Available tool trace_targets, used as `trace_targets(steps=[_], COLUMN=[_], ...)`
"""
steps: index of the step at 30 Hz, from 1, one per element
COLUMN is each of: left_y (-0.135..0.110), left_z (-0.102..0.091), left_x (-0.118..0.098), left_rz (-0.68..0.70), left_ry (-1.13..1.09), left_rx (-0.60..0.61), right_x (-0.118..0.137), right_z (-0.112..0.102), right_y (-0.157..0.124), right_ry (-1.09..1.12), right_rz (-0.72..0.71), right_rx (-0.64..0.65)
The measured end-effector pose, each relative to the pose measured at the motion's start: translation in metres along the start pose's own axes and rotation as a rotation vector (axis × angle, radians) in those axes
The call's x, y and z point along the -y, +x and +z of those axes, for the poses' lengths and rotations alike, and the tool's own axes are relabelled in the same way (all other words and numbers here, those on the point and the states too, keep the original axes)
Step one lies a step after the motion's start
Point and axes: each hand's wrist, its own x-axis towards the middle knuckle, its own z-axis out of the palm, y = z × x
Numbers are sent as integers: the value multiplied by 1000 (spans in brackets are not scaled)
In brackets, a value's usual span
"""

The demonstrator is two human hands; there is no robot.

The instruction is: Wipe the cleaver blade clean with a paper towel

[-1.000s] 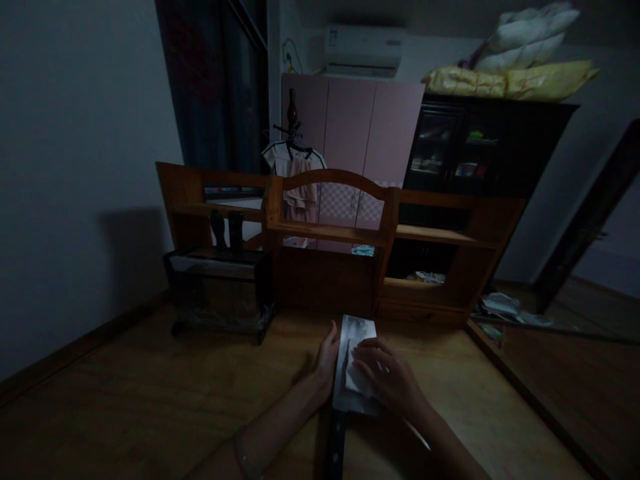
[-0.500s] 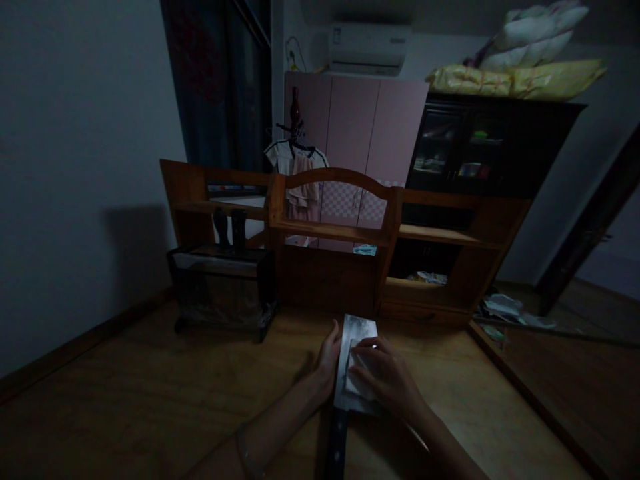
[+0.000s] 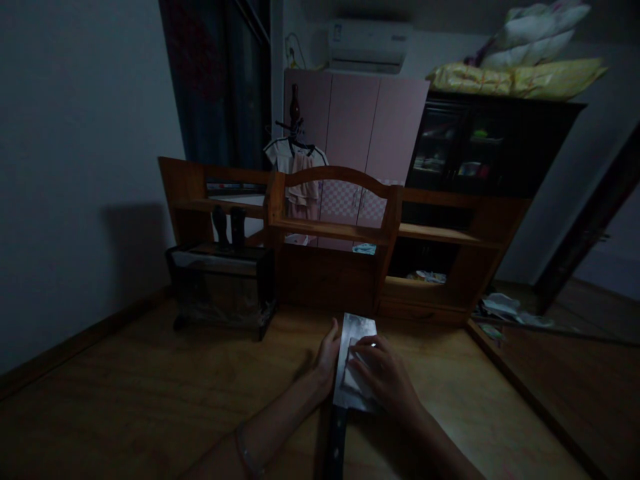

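Observation:
A cleaver [image 3: 359, 325] with a broad metal blade and a black riveted handle lies in front of me, handle toward me. My left hand [image 3: 328, 357] grips the blade at its left edge, thumb pointing up and the other fingers hidden behind the blade. My right hand [image 3: 389, 375] is closed on a folded white cloth [image 3: 353, 379], possibly tissue, and presses it flat against the face of the blade. The right fingertips are bent over the cloth.
A knife block [image 3: 220, 287] with two black handles sticking out stands at the left on the wooden tabletop [image 3: 150, 387]. A wooden shelf unit [image 3: 330, 230] runs along the back. The wall [image 3: 85, 133] is close on the left; the tabletop's raised edge [image 3: 530, 393] lies right.
The cloth and my right hand have shifted very slightly on the blade. My left hand keeps its hold on the cleaver.

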Motion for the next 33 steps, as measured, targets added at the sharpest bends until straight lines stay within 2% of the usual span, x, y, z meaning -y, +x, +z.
trace_targets(steps=[12,21,29,33], left_y=[5,2,-2,-2], left_z=[-6,3,8,6], left_x=[2,0,-2,-1], left_rz=[32,43,25,13], left_ry=[50,-27,-6,10], left_rx=[-30,13,-72,-59], right_x=[-12,-11,-11,-10], right_z=[13,14,13,12], right_y=[0,0,-2,-3], right_ry=[-69,-79,-119,-117], right_rz=[-48,-56,-12,30], right_rx=[-81,-94,-109,-134])
